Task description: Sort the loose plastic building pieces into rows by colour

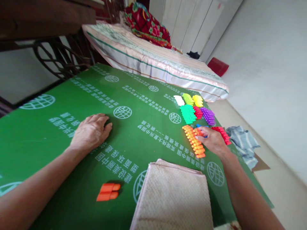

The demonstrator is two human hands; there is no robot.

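My left hand [92,131] lies palm down on the green board [72,105], fingers curled loosely, holding nothing I can see. My right hand [211,138] reaches to the rows of small plastic pieces at the board's right side. Its fingers pinch at the top of the orange row [193,142], with a bit of blue showing under them. A red row [223,134] lies just beyond the hand. Further back lie green [188,114], purple [208,115], small red [198,112], white [178,100], lime [187,99] and yellow [198,100] groups. Two orange pieces [108,192] lie apart near me.
A beige folded towel [172,198] lies on the board's near edge. A mattress [155,60] with a floral cushion [147,25] is behind the board. A striped cloth [243,140] lies on the floor at the right. Dark iron framework [62,57] stands at the back left.
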